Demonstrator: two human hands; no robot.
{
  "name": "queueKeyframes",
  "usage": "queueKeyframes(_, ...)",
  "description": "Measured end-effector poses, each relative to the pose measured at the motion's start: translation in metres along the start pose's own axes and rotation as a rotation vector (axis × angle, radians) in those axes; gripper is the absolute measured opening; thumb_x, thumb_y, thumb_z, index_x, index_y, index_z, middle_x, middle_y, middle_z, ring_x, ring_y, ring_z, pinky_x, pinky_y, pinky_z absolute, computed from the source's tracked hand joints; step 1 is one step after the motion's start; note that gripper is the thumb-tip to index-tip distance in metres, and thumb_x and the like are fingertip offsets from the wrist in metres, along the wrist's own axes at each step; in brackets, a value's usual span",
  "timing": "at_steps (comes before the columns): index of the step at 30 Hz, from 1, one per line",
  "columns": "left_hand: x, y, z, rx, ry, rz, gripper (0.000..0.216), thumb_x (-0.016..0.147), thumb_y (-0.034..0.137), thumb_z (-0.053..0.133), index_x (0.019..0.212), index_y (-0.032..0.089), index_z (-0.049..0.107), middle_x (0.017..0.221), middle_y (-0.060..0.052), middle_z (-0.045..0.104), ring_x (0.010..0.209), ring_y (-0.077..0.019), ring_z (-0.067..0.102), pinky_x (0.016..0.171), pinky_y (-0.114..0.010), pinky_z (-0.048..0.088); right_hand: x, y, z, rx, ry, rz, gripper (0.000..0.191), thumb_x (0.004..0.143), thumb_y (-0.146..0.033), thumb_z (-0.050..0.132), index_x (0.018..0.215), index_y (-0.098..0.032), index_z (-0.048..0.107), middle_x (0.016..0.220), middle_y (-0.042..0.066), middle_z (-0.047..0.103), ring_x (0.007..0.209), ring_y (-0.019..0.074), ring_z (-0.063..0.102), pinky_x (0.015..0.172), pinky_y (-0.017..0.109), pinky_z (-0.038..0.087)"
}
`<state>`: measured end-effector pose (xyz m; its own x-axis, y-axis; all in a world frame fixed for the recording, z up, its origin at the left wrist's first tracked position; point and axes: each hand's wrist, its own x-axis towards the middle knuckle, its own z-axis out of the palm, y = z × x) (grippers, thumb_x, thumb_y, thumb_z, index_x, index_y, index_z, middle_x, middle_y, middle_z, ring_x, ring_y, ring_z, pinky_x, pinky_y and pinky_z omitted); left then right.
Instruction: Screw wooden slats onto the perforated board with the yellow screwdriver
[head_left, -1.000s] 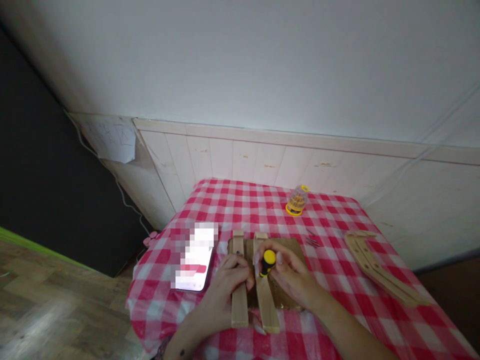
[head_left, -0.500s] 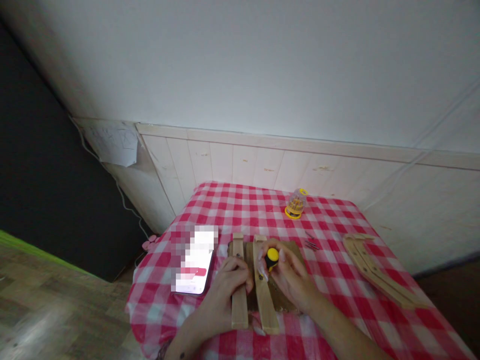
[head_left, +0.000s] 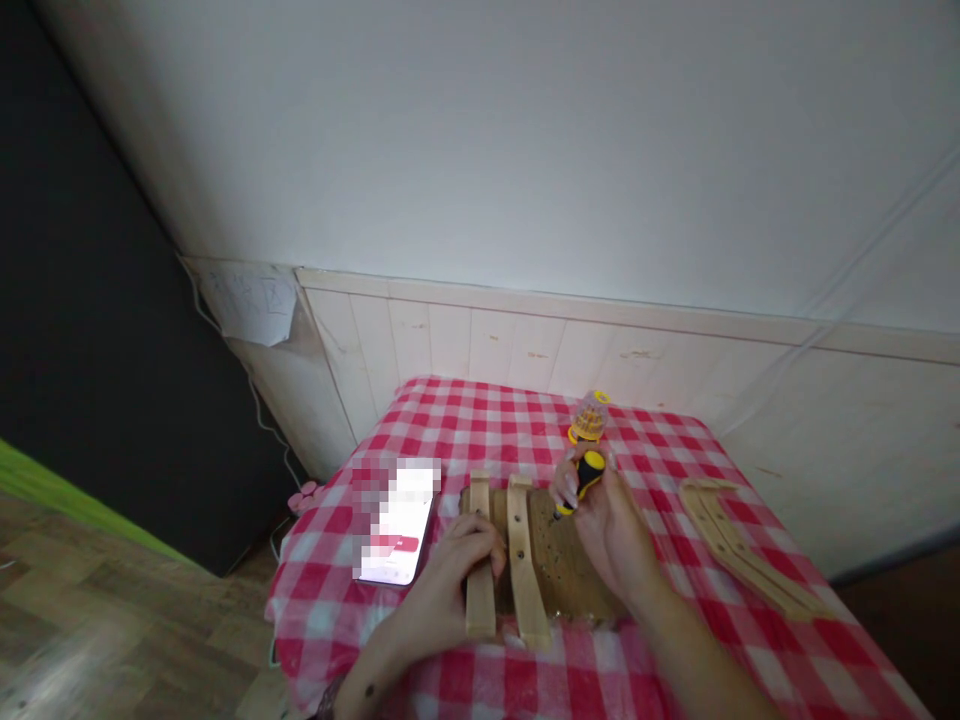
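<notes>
My left hand (head_left: pixel 472 555) is wrapped round the left wooden strip (head_left: pixel 481 608), fingers curled over its edge. Beside it, a second wooden strip (head_left: pixel 528 590) with dark screws lies across a brown wooden board (head_left: pixel 574 580) dotted with small holes. My right hand (head_left: pixel 600 505) grips a yellow and black screwdriver (head_left: pixel 589 475). The tool tilts, its tip low over the board to the right of the second strip; whether the tip touches the wood I cannot tell.
A lit phone (head_left: pixel 405 530) lies to the left. At the back stands a clear, yellow-based container of bits (head_left: pixel 589 415). More curved wooden strips (head_left: pixel 739 550) lie on the right. A checked cloth (head_left: pixel 480 410) covers the table, which meets a panelled wall (head_left: pixel 442 335).
My right hand has lifted the screwdriver off the second strip's screw and moved right, over the board. The left hand keeps its hold. The view has shifted slightly.
</notes>
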<state>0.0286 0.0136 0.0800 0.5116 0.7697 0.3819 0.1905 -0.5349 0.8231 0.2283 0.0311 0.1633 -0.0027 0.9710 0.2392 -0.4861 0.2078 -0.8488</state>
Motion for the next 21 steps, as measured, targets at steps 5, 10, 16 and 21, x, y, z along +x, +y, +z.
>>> queueKeyframes(5, 0.003, 0.018, -0.011, 0.014, -0.067, 0.039, 0.055, 0.081, 0.076, 0.074, 0.086, 0.024, 0.056, 0.106, -0.007, 0.065, 0.108, -0.0300, 0.061, 0.099, -0.042, 0.048, 0.003, -0.028, -0.002, -0.098, 0.078, 0.018, 0.043, 0.087, -0.068, 0.073, 0.088, -0.026, 0.062, 0.070, -0.004, 0.053, 0.052, 0.0129, 0.040, 0.049, 0.027, 0.043)
queueKeyframes(10, -0.014, 0.023, -0.015, 0.058, -0.051, -0.034, 0.072, 0.074, 0.077, 0.080, 0.121, 0.026, 0.062, 0.145, -0.015, 0.056, 0.139, -0.0399, 0.050, 0.115, -0.058, 0.042, -0.007, -0.045, -0.015, -0.296, 0.068, 0.016, 0.048, 0.089, -0.074, 0.063, 0.088, -0.026, 0.063, 0.065, -0.003, 0.055, 0.047, 0.0147, 0.040, 0.046, 0.030, 0.044)
queueKeyframes(16, -0.047, 0.003, 0.018, -0.023, 0.266, -0.170, 0.078, 0.088, 0.066, 0.074, 0.148, 0.029, 0.041, 0.171, -0.021, 0.030, 0.158, -0.0457, 0.031, 0.114, -0.065, 0.047, -0.051, -0.023, -0.035, -1.087, -0.041, -0.222, 0.024, 0.091, -0.050, 0.071, 0.103, -0.028, 0.071, 0.100, 0.007, 0.077, 0.089, 0.0265, 0.076, 0.071, 0.034, 0.063)
queueKeyframes(21, -0.059, -0.012, 0.048, -0.065, 0.326, -0.217, 0.067, 0.099, 0.056, 0.064, 0.151, 0.026, 0.034, 0.166, -0.021, 0.040, 0.148, -0.0394, 0.050, 0.114, -0.056, 0.052, -0.086, 0.015, -0.039, -1.406, -0.241, -0.465, 0.032, 0.093, -0.049, 0.073, 0.115, -0.026, 0.075, 0.109, 0.009, 0.082, 0.081, 0.0272, 0.083, 0.063, 0.032, 0.067)
